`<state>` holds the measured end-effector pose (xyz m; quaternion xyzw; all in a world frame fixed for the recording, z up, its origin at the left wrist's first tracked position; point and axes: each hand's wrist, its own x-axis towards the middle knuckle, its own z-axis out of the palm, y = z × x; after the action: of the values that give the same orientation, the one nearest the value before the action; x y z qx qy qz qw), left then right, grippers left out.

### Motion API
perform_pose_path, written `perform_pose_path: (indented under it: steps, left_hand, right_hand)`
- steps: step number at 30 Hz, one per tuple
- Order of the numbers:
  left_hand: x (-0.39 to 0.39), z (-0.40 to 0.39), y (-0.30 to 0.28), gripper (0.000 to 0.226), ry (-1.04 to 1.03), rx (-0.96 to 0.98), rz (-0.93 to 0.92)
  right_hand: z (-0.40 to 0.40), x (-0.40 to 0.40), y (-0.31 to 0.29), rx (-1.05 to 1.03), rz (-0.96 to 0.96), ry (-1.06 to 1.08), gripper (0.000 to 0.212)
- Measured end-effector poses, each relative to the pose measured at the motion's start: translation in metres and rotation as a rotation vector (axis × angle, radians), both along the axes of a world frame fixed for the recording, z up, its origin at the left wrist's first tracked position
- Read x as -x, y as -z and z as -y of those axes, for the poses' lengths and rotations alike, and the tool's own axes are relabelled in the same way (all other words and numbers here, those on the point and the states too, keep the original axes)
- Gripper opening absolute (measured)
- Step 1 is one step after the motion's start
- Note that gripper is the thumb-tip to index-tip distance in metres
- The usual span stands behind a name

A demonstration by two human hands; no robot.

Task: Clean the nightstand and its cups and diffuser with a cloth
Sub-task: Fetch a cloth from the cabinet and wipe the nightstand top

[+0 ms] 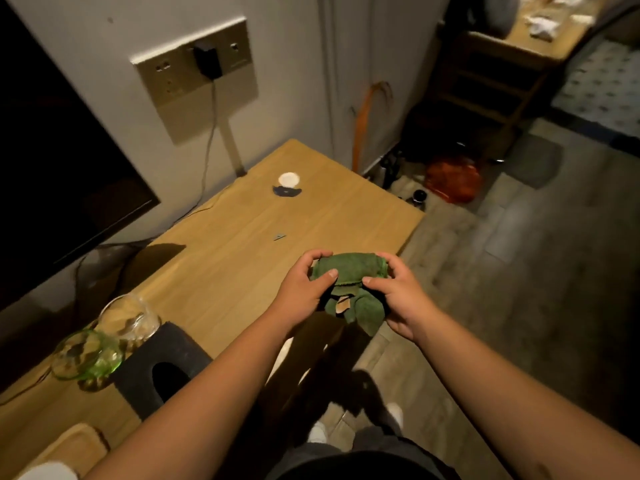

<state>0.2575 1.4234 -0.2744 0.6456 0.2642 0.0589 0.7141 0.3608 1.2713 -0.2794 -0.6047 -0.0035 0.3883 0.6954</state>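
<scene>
A green cloth (349,271) is bunched between both hands above the front edge of the wooden nightstand (242,244). My left hand (304,285) grips its left side, thumb on top. My right hand (398,292) grips its right side, and loose folds hang below. Two glass cups stand at the left of the top: a clear one (128,317) and a green-tinted one (86,355). A small white round object (289,180), perhaps the diffuser, sits on a dark patch near the far edge.
A black box with an oval opening (159,372) stands beside the cups. A wall socket panel (197,74) holds a black plug whose cable runs down behind the nightstand. A dark screen (52,150) fills the left. A red bag (453,178) lies on the floor.
</scene>
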Motion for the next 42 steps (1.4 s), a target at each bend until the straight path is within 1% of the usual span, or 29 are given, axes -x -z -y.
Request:
perform_pose_path:
  steps: [5, 8, 10, 12, 15, 16, 17, 18, 21, 25, 31, 35, 36, 39, 42]
  left_hand:
    - [-0.031, 0.062, -0.008, 0.027, 0.244, -0.005, 0.012]
    - [-0.051, 0.102, -0.013, 0.029, 0.409, -0.117, 0.049]
    - [-0.064, 0.137, -0.019, 0.03, 0.523, -0.154, 0.075]
    - [-0.072, 0.182, -0.025, 0.031, 0.629, -0.129, 0.067]
    - [-0.075, 0.234, -0.029, 0.033, 0.721, -0.031, 0.037]
    - [-0.073, 0.269, -0.032, 0.034, 0.777, 0.0, 0.026]
    - [-0.07, 0.3, -0.034, 0.034, 0.814, 0.019, 0.014]
    - [-0.069, 0.314, -0.034, 0.034, 0.83, 0.029, 0.013]
    - [-0.05, 0.401, -0.037, 0.033, 0.957, 0.023, 0.013]
    - [-0.021, 0.5, -0.037, 0.031, 1.097, 0.052, -0.003]
    - [0.033, 0.649, -0.034, 0.031, 1.359, 0.001, 0.019]
    - [0.066, 0.731, -0.034, 0.035, 1.504, -0.015, 0.035]
    - [0.079, 0.766, -0.032, 0.036, 1.577, -0.009, 0.031]
    - [0.089, 0.808, -0.029, 0.034, 1.671, -0.024, 0.064]
    - [0.097, 0.869, -0.025, 0.034, 1.77, -0.054, 0.087]
  right_hand:
    - [0.083, 0.008, -0.007, 0.001, 0.023, 0.255, 0.038]
    - [0.132, 0.014, -0.01, 0.0, 0.016, 0.394, 0.036]
    - [0.171, 0.02, -0.01, -0.007, 0.026, 0.505, 0.035]
    - [0.215, 0.031, -0.013, -0.003, 0.046, 0.626, 0.031]
    - [0.262, 0.048, -0.016, 0.007, 0.044, 0.753, 0.029]
    - [0.294, 0.059, -0.018, 0.013, 0.049, 0.826, 0.028]
    - [0.323, 0.07, -0.02, 0.027, 0.064, 0.879, 0.025]
    - [0.335, 0.075, -0.021, 0.045, 0.062, 0.903, 0.023]
    - [0.416, 0.112, -0.022, 0.078, 0.065, 1.025, 0.024]
    - [0.508, 0.161, -0.026, 0.104, 0.063, 1.135, 0.022]
    - [0.638, 0.257, -0.023, 0.163, 0.054, 1.333, 0.023]
    - [0.703, 0.314, -0.024, 0.207, 0.039, 1.449, 0.022]
    - [0.728, 0.335, -0.023, 0.242, 0.038, 1.519, 0.022]
    - [0.756, 0.356, -0.027, 0.317, 0.022, 1.591, 0.024]
    - [0.799, 0.374, -0.026, 0.298, -0.017, 1.703, 0.023]
